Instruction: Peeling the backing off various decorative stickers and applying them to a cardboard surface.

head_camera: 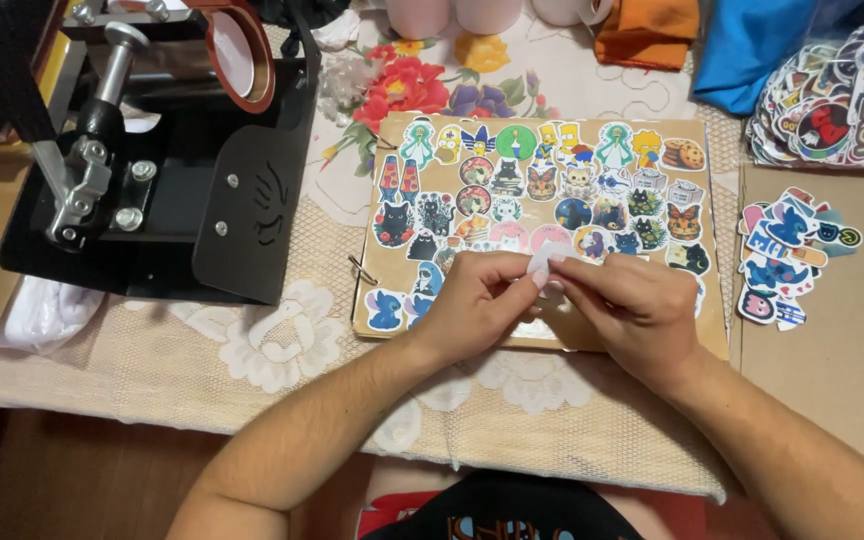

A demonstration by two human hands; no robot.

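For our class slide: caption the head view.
Both hands, left hand and right hand, pinch a small sticker above a sticker-covered board.

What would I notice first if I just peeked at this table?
Probably the brown board in the middle, crowded with colourful cartoon stickers. Just in front of it, the left hand and right hand pinch a small white sticker together. A big black press machine fills the left side.

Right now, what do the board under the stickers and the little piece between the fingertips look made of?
The board looks like brown kraft cardboard: matte, tan, flat, with ring bindings at its left edge. The small piece, pinched by the left hand and the right hand, looks like thin white paper, perhaps sticker backing; too small to be sure.
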